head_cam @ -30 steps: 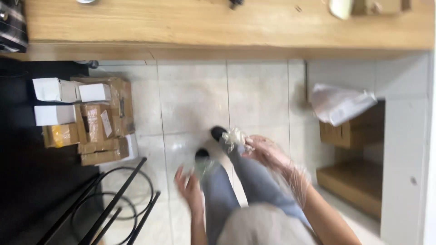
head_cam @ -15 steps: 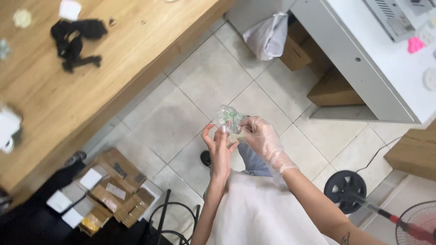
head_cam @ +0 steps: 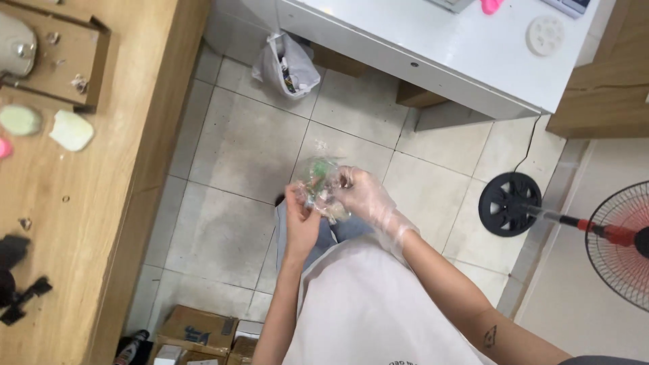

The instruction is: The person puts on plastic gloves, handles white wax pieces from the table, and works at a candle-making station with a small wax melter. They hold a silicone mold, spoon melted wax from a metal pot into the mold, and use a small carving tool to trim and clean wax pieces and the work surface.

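Observation:
I hold a small crumpled clear plastic bag (head_cam: 319, 177) with green and brownish bits inside, in front of my body above the tiled floor. My left hand (head_cam: 301, 215), bare, grips its lower left side. My right hand (head_cam: 368, 200), in a thin clear disposable glove, pinches the bag's right side. Both hands are close together and touch the bag.
A wooden worktop (head_cam: 74, 203) with small pale objects and black parts runs along the left. A white table (head_cam: 473, 54) stands at the top right, a white rubbish bag (head_cam: 287, 67) beside it. A standing fan (head_cam: 612, 236) lies at the right. Cardboard boxes (head_cam: 196, 331) sit on the floor below.
The view has swung round: the wooden worktop moved to the left and the white table and fan came in at the right. Both hands still hold the bag.

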